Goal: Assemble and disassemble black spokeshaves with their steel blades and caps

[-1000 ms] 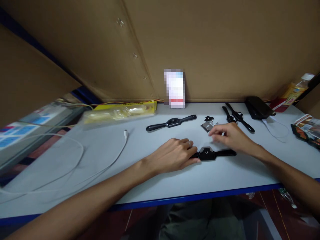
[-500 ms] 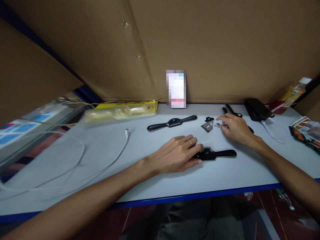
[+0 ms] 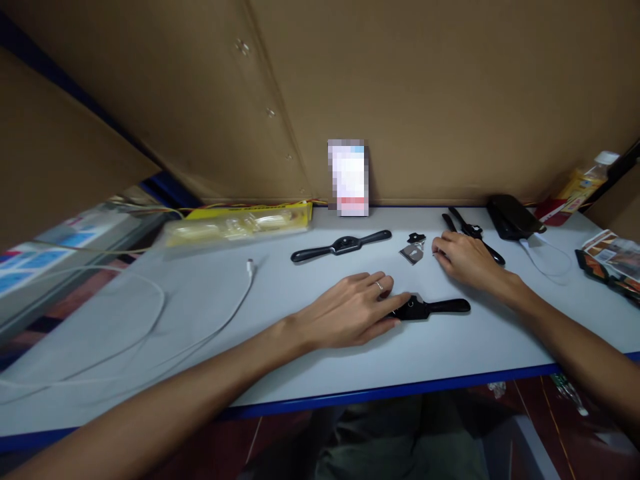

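Spokeshave (image 3: 427, 308) under flat, open L hand (image 3: 350, 310), R hand (image 3: 463, 259) curled by small blade (image 3: 411, 253), hold unclear

On the surface (image 3: 300, 360), the left hand (image 3: 350, 310) rests on the left end of the near tool (image 3: 433, 307). A second tool (image 3: 343, 246) lies behind it. The right hand (image 3: 463, 259) lies just right of a small plate (image 3: 411, 252). A cable (image 3: 220, 320) runs at the far left.

My forearms (image 3: 200, 393) are bare, at 7 and 4 o'clock. My left hand (image 3: 350, 310) wears a thin silvery ring (image 3: 379, 285) on one finger; grey-green trousers (image 3: 380, 433) show at 6 o'clock.
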### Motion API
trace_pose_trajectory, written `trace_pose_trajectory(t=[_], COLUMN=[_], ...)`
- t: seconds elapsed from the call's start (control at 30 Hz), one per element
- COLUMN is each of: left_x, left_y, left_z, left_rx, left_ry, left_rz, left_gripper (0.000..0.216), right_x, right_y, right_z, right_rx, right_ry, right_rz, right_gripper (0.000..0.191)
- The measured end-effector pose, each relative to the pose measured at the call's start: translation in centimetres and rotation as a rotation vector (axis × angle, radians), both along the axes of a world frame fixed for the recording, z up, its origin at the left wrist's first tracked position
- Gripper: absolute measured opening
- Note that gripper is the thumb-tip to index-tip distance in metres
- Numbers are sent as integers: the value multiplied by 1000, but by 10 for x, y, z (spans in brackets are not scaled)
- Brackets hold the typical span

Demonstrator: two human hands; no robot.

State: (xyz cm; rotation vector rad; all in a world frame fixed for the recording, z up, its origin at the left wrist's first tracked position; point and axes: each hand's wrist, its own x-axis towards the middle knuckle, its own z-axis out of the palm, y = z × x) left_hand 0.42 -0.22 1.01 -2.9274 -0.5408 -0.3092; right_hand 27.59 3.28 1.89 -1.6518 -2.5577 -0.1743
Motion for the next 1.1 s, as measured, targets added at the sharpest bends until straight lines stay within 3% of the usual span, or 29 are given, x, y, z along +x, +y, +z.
trace_pose_trajectory(t=[0.33,0.7,1.1], left_x=[4,18,20], left_y=[-1,-10,-10], left_z=[-3,-11,-12], left_rx=[-86,-118,-94], left_ry=[-18,-93,-72], left_rz=[77,153,149], left_gripper=[56,44,39], right_x=[2,3,2], right_y=[-6,-14,-16], right_z=[1,7,10], right_rx=[-8,-143,-212], right_ry=[-178,-60,-14], right_rz=[96,59,143], right_gripper=[21,12,14])
